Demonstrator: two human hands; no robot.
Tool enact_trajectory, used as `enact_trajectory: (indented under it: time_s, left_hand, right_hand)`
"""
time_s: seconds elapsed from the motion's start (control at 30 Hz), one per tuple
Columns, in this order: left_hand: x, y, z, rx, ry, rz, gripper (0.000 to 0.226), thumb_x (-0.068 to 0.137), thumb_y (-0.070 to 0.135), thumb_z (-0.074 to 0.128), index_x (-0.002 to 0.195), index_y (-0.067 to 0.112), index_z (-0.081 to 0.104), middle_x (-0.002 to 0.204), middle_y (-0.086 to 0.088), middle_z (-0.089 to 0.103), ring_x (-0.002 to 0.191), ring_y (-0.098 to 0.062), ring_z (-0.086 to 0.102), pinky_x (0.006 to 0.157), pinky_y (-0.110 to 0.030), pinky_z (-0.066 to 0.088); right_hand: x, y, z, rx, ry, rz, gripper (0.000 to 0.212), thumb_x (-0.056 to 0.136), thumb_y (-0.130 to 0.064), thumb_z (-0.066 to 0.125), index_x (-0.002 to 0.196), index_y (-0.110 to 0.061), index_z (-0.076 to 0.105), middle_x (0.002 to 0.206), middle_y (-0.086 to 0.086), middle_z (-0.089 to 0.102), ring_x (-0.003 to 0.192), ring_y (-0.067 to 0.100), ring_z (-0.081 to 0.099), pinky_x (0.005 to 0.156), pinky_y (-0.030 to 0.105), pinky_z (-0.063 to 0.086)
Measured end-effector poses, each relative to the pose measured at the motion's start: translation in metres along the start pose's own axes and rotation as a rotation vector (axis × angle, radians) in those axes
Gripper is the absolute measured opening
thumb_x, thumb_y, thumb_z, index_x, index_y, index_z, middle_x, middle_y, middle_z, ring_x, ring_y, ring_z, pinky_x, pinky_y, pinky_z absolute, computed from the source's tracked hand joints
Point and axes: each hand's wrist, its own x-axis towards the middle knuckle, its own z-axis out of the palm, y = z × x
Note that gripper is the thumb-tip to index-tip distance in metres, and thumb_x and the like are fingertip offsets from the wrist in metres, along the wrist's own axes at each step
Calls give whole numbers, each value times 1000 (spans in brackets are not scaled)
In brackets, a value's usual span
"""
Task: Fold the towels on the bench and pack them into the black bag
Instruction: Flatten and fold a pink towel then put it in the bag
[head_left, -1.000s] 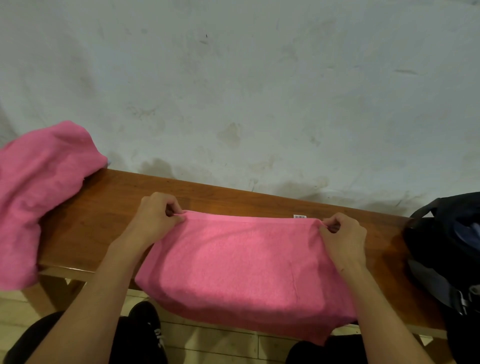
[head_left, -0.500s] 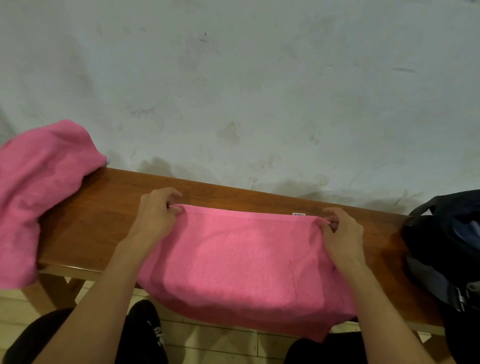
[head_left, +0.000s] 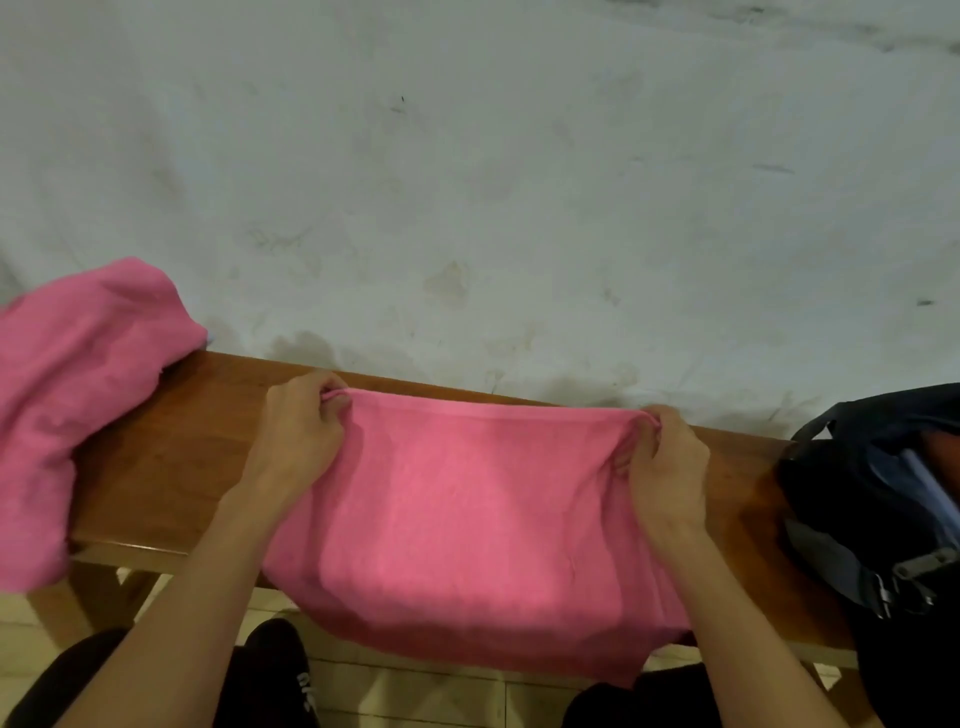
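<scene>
My one head-worn wide-angle camera looks forward and steeply down from close above the wooden bench (head_left: 171, 467), facing the stained wall (head_left: 467, 182), my forearms entering from below.

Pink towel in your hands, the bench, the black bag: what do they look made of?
Pink towel: soft matte cloth, likely terry; it sags over the bench edge and bunches where the left hand and right hand pinch it. Bench: wood, brown with a glossy sheen, probably varnished. Black bag: dark woven fabric, perhaps nylon, with a strap and buckle.
</scene>
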Motion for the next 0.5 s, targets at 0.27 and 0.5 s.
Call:
enact_trajectory:
  time_s: [0.27, 0.5]
  left_hand:
    - [40, 38, -44, -313, 108, 53, 24, 96, 1, 53, 81, 20, 57, 85, -8, 67, 63, -20, 72, 65, -39, 61]
    - [68, 101, -98, -315, 227, 276, 7, 93, 7, 56, 94, 10, 61, 94, -10, 67, 88, -30, 68, 79, -39, 55]
  right_hand:
    - [66, -66, -55, 347, 5, -141, 28, 103, -8, 44, 84, -25, 55, 85, 0, 66, 79, 17, 72, 75, 29, 59]
    - [110, -122, -102, 259, 123, -302, 13, 100, -6, 45, 97, -14, 55, 95, 3, 61, 90, 20, 58, 79, 28, 43]
